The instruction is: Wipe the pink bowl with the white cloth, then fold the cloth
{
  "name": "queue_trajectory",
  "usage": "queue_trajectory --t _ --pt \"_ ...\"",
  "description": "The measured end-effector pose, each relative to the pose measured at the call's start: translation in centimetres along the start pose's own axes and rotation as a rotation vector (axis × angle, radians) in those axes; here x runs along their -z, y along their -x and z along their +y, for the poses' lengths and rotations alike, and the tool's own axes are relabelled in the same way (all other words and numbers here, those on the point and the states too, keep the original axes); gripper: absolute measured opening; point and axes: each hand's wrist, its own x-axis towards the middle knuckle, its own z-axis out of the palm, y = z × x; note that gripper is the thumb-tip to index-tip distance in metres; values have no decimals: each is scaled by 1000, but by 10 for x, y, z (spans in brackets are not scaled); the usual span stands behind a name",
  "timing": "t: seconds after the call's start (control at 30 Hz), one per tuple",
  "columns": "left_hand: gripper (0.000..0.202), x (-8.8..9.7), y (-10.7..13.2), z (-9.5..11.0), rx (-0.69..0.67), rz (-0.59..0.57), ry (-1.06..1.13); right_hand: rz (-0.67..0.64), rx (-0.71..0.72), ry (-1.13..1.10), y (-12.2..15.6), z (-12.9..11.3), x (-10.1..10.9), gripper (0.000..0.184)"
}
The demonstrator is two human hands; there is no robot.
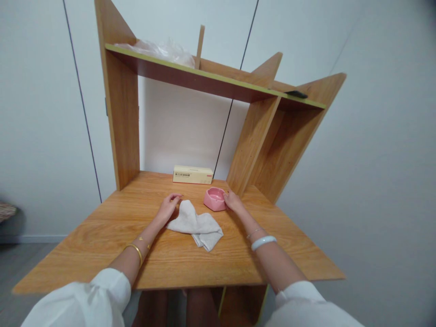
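A crumpled light grey cloth (197, 223) lies in the middle of a wooden desk (102, 236). My left hand (169, 204) rests at the cloth's far left corner, fingers curled and touching its edge. A small pink square dish (214, 199) sits just beyond the cloth. My right hand (232, 200) is against the dish's right side, fingers closed on its rim.
A long cream box (192, 174) lies at the back of the desk against the wall. Above is a wooden shelf (218, 81) with a plastic bag (163, 49) on the left and a dark flat object (295, 94) on the right. Upright wooden panels flank the desk.
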Motion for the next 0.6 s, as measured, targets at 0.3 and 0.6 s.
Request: queue_trajectory --t 0.3,0.6 --pt "19 19 28 46 -395 -268 -465 -123 616 26 83 -2 5 24" --pt "15 8 41 51 -457 -210 -707 -110 663 -59 111 -53 -36 25"
